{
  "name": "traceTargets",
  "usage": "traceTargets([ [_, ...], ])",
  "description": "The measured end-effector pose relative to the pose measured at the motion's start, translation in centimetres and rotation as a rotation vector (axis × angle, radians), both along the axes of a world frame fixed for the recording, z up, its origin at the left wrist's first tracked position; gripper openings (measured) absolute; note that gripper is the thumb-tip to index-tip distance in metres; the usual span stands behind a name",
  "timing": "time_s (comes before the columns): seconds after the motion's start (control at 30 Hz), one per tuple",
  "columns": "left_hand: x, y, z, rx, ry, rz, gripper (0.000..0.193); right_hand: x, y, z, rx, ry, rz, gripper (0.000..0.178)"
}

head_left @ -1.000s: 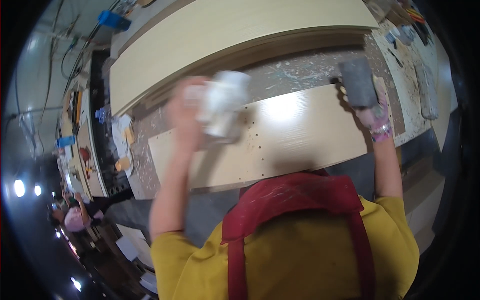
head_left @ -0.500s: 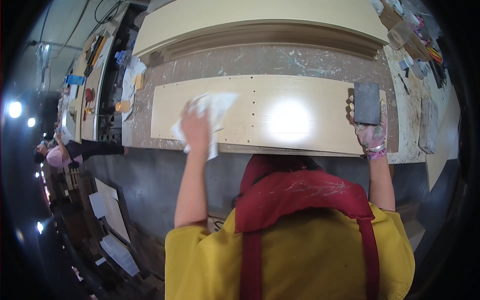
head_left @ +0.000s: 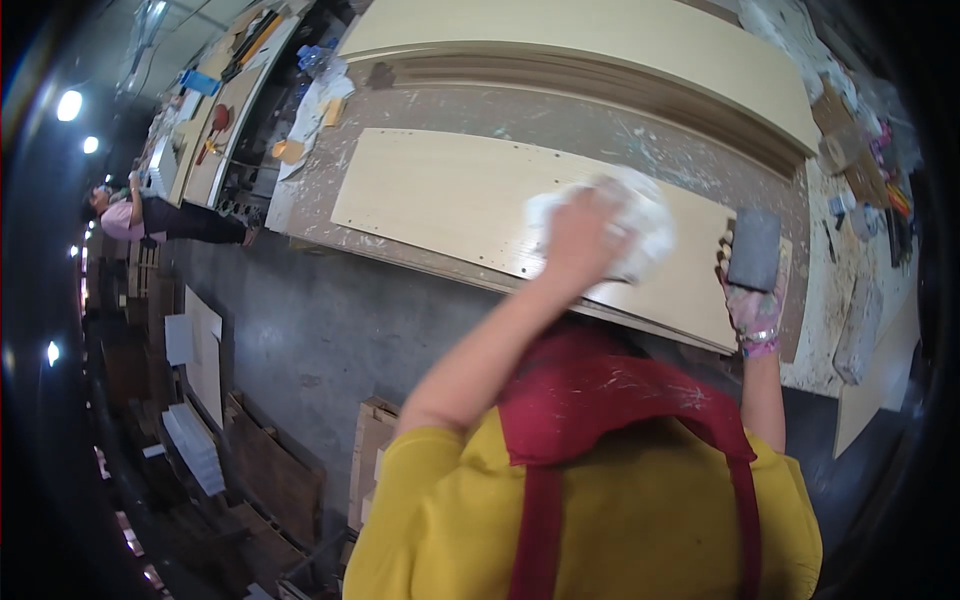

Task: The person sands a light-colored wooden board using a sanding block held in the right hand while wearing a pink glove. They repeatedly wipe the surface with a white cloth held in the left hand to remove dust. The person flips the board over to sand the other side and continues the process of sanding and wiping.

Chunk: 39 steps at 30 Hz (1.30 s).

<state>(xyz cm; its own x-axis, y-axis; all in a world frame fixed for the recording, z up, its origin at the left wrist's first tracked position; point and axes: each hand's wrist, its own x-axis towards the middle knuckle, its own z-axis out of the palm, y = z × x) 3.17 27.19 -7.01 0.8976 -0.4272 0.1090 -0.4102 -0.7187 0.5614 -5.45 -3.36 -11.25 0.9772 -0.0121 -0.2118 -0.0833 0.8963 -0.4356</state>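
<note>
A pale wooden board point(head_left: 430, 195) with small dark holes lies on the paint-marked workbench point(head_left: 505, 122). My bare left hand point(head_left: 588, 240) presses a crumpled white cloth point(head_left: 652, 222) onto the board, right of its middle. Hand and cloth are smeared by motion. At the board's right end my right hand point(head_left: 755, 312), in a stained pink and white glove, grips a dark grey sanding block point(head_left: 756, 248). The block's face points up, and bare fingertips show along its left side.
Stacked pale boards point(head_left: 600, 45) lie along the bench's far side. A worn grey block point(head_left: 858, 330) and cluttered small items sit on a side surface at right. Another person point(head_left: 122, 215) stands at far left beside another bench. Panels point(head_left: 203, 355) lean below them.
My left hand has swept the cloth rightward across the board, from its left part to right of the middle. My right hand still holds the sanding block. The whole view has tilted.
</note>
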Motion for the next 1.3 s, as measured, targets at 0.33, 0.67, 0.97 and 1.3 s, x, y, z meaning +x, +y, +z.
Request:
traceTargets([
  [0.33, -2.9, 32.5, -3.5, 0.148, 0.151, 1.225, 0.039, -0.5, -0.3, 0.4, 0.004, -0.011, 0.021, 0.073],
  [0.67, 2.9, 3.9, -3.3, 0.081, -0.395, -0.142, 0.045, -0.3, 0.4, -0.2, -0.084, 0.024, -0.153, 0.074],
  [0.97, 10.7, 44.8, -11.5, 0.57, -0.393, 0.788, 0.033, 0.3, 0.4, -0.5, -0.107, -0.087, -0.135, 0.069],
  [1.3, 8.8, 37.8, 1.3, -0.093, -0.176, 0.751, 0.038, -0.1, 1.9, 0.2, -0.149, -0.079, -0.331, 0.067],
])
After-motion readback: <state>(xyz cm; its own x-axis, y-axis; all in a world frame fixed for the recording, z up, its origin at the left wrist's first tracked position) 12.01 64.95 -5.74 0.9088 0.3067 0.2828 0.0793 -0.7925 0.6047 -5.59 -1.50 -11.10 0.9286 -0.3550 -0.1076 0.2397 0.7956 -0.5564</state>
